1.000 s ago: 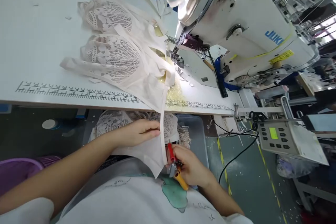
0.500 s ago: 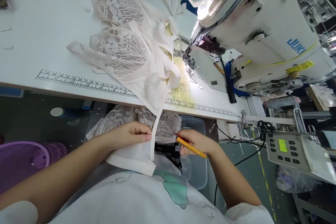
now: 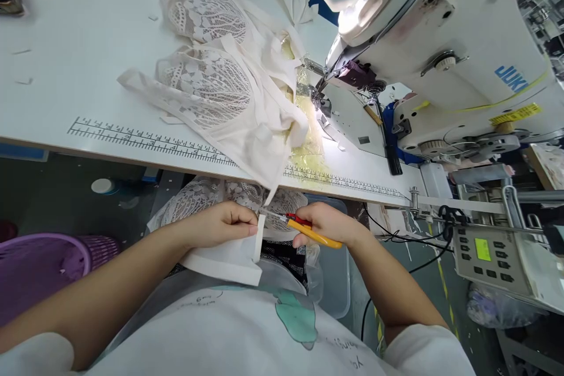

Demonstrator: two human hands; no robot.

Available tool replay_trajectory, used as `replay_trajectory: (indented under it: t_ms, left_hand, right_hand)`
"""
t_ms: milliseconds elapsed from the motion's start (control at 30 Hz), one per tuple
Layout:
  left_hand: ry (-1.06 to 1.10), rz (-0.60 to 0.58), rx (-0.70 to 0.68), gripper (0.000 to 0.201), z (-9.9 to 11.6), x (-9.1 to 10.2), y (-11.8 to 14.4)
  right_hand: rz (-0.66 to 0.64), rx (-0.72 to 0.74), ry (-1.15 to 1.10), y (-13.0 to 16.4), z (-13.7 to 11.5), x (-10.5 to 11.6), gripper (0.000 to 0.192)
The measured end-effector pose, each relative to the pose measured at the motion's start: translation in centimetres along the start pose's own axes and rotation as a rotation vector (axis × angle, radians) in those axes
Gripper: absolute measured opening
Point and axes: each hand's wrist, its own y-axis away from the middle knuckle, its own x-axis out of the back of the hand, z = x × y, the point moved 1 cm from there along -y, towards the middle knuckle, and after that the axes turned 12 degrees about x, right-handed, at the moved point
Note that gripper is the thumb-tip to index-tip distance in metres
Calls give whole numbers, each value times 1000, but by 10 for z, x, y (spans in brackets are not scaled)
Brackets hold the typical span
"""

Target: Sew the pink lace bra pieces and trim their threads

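My left hand (image 3: 222, 226) is closed, its thumb and fingers pinching the edge of a white bra (image 3: 220, 261) that hangs over my lap. In my right hand (image 3: 328, 223) are scissors (image 3: 315, 235) with an orange and red handle. Their blades lie across a narrow white strap (image 3: 274, 191), just beside my left fingertips. This strap runs up to more white lace bras (image 3: 207, 88) heaped on the table by the sewing machine. Whether the strap is severed at the blades I cannot tell.
The sewing machine (image 3: 440, 59) stands lit at the right of the white table (image 3: 57, 59), which has a printed ruler along its front edge. A control panel (image 3: 491, 255) hangs at right. Below are a purple basket (image 3: 83, 249) and a clear plastic bin (image 3: 337, 276).
My right hand has moved the scissors left and slightly up, bringing the blades onto the strap by my left fingers. The view has shifted a little. My left hand keeps its pinch.
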Motion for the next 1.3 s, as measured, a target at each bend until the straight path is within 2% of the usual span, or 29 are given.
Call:
replay_trajectory:
  t_ms: [133, 267, 367, 467, 600, 800, 900, 1000, 1067, 1300]
  left_hand:
    - [-184, 109, -174, 31, 6, -3, -1]
    - [-371, 241, -388, 30, 13, -12, -3]
    - [-469, 276, -458, 27, 14, -17, -7]
    - [-524, 305, -516, 25, 12, -21, -12]
    - [-473, 343, -527, 23, 9, -23, -14]
    - [-410, 386, -504, 20, 7, -22, -11]
    - [-392, 404, -495, 20, 7, -23, -10]
    - [-380, 438, -497, 17, 9, -25, -9]
    - [-392, 446, -462, 16, 10, -26, -8]
    - [-389, 424, -304, 17, 21, -32, -13]
  right_hand:
    - [261, 45, -146, 2, 7, -14, 67]
    - [521, 134, -471, -7, 5, -38, 57]
    - [577, 187, -763, -17, 4, -61, 54]
    - [637, 193, -871, -22, 3, -77, 53]
    - [738, 221, -849, -14, -2, -78, 46]
    - [634, 188, -673, -4, -5, -74, 34]
    - [704, 177, -707, -8, -4, -80, 25]
    - [787, 170, -757, -10, -4, -84, 25]
    - [818, 172, -734, -9, -3, -84, 27]
    - [806, 154, -556, -2, -4, -81, 31]
